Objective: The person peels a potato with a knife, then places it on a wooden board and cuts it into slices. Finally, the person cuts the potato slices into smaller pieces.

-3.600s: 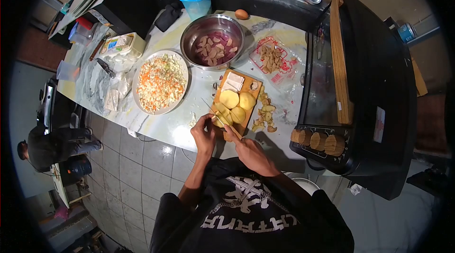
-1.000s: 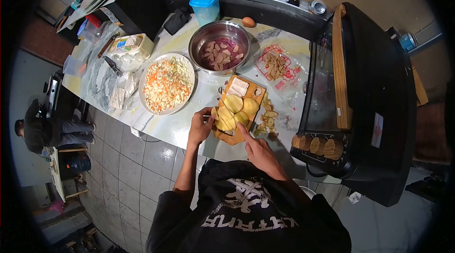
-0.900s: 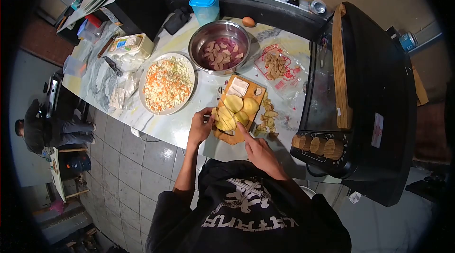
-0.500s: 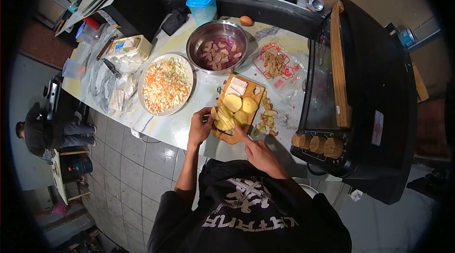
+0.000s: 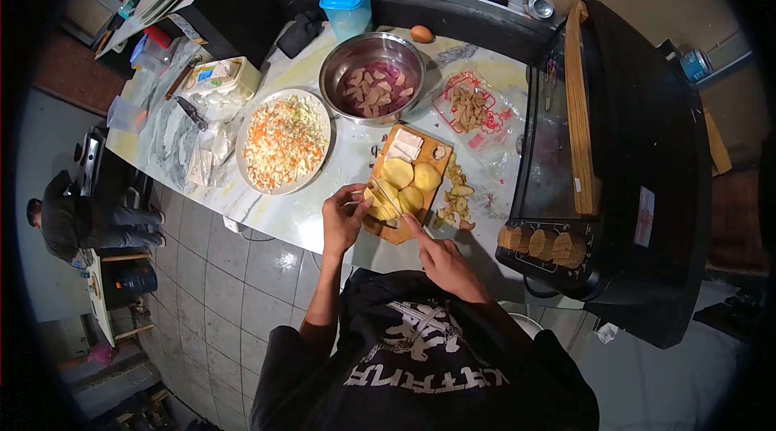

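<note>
A small wooden cutting board (image 5: 439,154) lies near the counter's front edge, with peeled potatoes (image 5: 426,178) and pale flat slices (image 5: 406,144) on it. At its left edge my left hand (image 5: 343,219) is closed, fingertips pinching a cut potato (image 5: 380,204). My right hand (image 5: 446,260) grips a knife (image 5: 385,192), index finger stretched along it; the handle is hidden in the palm. The thin blade lies over the cut potato, pointing up and left. Potato peelings (image 5: 457,203) are strewn along the board's right side.
A steel bowl (image 5: 325,90) with sliced pieces stands behind the board. Left of it is a plate (image 5: 326,126) of chopped vegetables; right, a plastic bag (image 5: 495,114) with brown pieces. A black oven (image 5: 647,148) bounds the right side. Another person (image 5: 73,217) stands far left.
The knife blade has shifted up and over the cut potato and now shows more clearly. My left fingers have moved slightly on the potato. The rest stays nearly the same.
</note>
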`<action>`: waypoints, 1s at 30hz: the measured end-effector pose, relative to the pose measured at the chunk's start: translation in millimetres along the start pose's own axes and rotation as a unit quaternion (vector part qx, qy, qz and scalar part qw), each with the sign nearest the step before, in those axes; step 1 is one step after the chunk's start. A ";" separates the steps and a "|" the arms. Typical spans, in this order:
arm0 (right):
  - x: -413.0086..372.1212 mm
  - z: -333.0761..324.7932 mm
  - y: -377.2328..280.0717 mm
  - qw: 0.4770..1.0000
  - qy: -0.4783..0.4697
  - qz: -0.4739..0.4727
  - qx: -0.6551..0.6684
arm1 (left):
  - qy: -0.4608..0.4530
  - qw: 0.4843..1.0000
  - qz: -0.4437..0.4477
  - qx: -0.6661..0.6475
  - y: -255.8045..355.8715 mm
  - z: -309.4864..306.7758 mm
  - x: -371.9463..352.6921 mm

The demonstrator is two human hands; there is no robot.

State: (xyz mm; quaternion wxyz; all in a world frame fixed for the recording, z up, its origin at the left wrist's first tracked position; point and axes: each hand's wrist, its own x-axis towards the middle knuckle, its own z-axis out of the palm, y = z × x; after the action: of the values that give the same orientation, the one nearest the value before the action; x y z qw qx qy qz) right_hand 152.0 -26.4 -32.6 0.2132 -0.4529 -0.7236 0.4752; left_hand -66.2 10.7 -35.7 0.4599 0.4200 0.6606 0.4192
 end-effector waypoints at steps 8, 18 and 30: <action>-0.1 3.9 -11.8 1.000 -0.016 0.004 0.018 | 0.032 0.998 0.041 -0.022 -25.2 4.4 -5.9; 0.1 8.4 -10.5 1.000 0.015 -0.007 0.017 | 0.048 0.997 0.033 -0.051 -25.3 7.3 -11.2; 0.0 2.9 0.4 0.998 0.055 -0.004 0.019 | 0.083 0.981 0.081 0.155 -8.8 17.5 -16.5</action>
State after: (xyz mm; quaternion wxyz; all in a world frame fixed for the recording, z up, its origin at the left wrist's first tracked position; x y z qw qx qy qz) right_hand 150.0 -27.8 -34.3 0.2629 -0.4715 -0.7033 0.4626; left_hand -47.2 -4.4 -43.8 0.2977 0.5020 0.7173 0.3806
